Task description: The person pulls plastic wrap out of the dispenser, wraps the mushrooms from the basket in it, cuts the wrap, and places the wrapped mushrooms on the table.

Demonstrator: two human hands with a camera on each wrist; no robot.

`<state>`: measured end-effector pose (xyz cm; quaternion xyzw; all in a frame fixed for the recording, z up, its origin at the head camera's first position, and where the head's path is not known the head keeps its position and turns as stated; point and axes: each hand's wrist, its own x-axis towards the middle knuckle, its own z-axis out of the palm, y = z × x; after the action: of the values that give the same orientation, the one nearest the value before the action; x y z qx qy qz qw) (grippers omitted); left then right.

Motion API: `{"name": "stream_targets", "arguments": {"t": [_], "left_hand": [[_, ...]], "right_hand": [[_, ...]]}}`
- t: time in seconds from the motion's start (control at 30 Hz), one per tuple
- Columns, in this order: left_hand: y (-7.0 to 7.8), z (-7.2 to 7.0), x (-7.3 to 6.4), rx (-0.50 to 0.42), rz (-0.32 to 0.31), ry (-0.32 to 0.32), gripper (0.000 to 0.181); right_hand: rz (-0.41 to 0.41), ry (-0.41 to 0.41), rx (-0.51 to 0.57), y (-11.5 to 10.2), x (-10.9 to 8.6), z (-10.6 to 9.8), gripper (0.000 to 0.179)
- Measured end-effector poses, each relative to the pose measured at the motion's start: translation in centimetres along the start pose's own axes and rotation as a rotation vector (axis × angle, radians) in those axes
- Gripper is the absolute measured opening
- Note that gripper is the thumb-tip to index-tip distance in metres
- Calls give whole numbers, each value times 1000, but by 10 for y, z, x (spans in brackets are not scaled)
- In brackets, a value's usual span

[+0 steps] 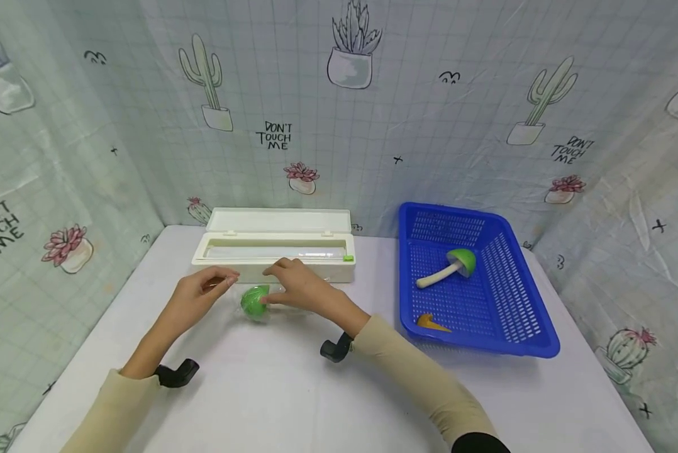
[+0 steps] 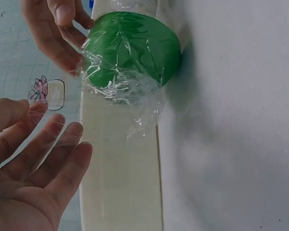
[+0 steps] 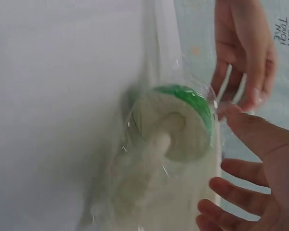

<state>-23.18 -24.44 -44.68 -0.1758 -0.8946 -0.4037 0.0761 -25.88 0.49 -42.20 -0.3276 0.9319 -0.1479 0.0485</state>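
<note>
A toy mushroom (image 1: pixel 254 301) with a green cap and pale stem lies on its side in clear cling film, in front of a white film dispenser (image 1: pixel 248 272). In the left wrist view its cap is covered by crinkled film (image 2: pixel 120 89). My left hand (image 1: pixel 200 294) is left of the cap, thumb and index finger pinching a thin edge of film, other fingers spread. My right hand (image 1: pixel 299 286) hovers over the stem side with fingers apart, its thumb at the cap's edge. In the right wrist view, the pale stem (image 3: pixel 159 144) shows through the film.
The dispenser's lid (image 1: pixel 279 220) is up, with a film roll inside and a small green slider (image 1: pixel 348 258). On the right stands a blue basket (image 1: pixel 503 346) holding another green-capped toy mushroom (image 1: pixel 460 261) and a yellow-brown piece (image 1: pixel 431 323). A printed cloth hangs behind the white table (image 1: pixel 271 402).
</note>
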Motion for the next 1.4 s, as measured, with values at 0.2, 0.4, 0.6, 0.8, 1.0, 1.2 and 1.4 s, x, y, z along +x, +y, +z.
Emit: {"name": "stream_targets", "arguments": {"t": [0.2,0.4,0.6,0.8,1.0,1.2,1.4], "left_hand": [[0,-2,-4,-128,23,-44,21],[0,13,-10,-36,302,-130,14],[7,36,-12,270,550,-131,17],[14,36,-10,321,594,-92,18],[14,33,-4,319,538,-92,26],[11,34,4,241,374,-152,46],[9,28,10,93,213,-281,70]], "right_hand": [[10,-48,103,-5,16,13,56],[36,-100,221,3,23,11,42],[88,-104,199,11,17,7,46],[111,-140,63,23,-3,-1,41],[136,-57,-109,31,-17,-4,26],[132,46,-114,35,-25,-2,12],[152,16,-140,40,-30,2,22]]}}
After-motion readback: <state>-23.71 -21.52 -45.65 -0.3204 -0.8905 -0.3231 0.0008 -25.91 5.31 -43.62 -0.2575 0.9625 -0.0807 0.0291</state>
